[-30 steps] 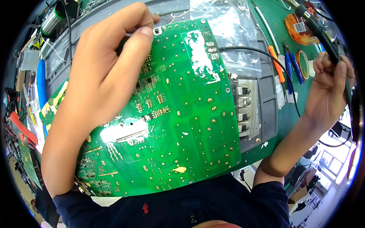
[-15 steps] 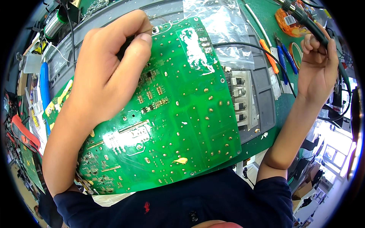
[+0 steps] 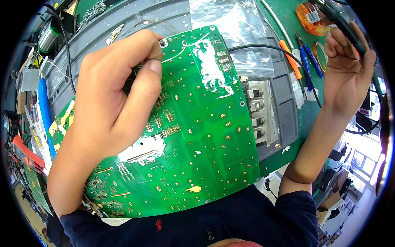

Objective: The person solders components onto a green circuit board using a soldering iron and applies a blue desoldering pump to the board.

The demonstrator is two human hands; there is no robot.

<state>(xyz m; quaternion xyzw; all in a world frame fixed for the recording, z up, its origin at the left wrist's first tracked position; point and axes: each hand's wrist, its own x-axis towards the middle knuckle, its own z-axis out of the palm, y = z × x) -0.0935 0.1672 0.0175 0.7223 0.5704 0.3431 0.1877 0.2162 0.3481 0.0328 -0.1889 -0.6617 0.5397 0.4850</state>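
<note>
**Head view: green board tipped up, dark tool raised at the right**

Head camera looks down on a large green circuit board [image 3: 193,136], solder side up, tilted over the grey work mat [image 3: 284,107]. The left hand [image 3: 119,103] lies across its upper left part, fingers curled tight and pinching something small and dark at the board's top edge. The right hand [image 3: 345,72] is raised well right of the board, fingers loosely wrapped round a dark corded tool [image 3: 339,18]. A clear plastic bag [image 3: 230,29] lies beyond the board; blue-handled pliers [image 3: 307,57] rest beside the mat.
</note>
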